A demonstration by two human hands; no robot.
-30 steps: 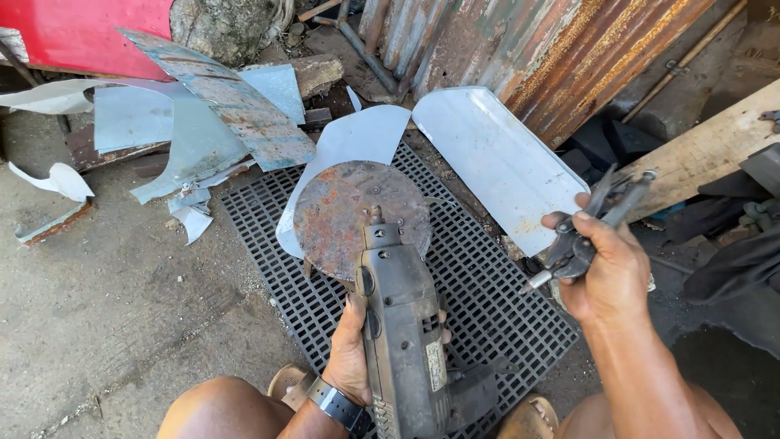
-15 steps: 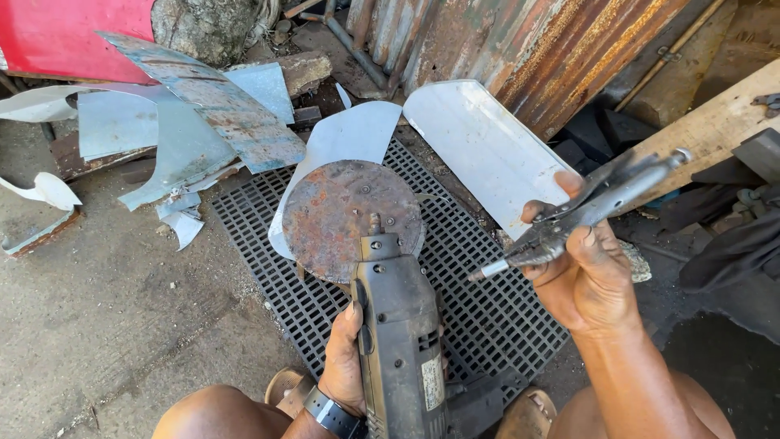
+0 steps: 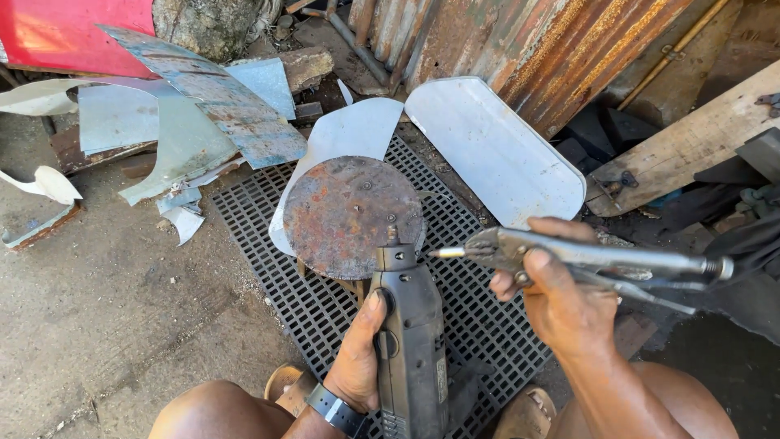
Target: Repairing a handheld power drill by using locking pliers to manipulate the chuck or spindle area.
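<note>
- Left hand [image 3: 357, 358]: grip closed around the body of a grey power drill [image 3: 410, 341], thumb up its left side. Drill nose points away from the person, at the near edge of the rusty round plate [image 3: 351, 215].
- Right hand [image 3: 561, 305]: grip wrapped around the handles of the locking pliers [image 3: 585, 258], held level, jaws toward the drill. A thin metal bit [image 3: 447, 253] shows at the jaw tips, just beside the drill nose.
- Rusty round plate lies on the black plastic grid mat [image 3: 268, 244], over a pale sheet offcut [image 3: 357, 130].
- Judged handling: drill looks heavy and rigid; best held mid-body, as now. Pliers are stiff steel; hold both handles together.
- Bit is small, smooth, likely to slip; keep it clamped.
- Plate: stiff, rough with rust, edges possibly sharp; take it by the rim.
</note>
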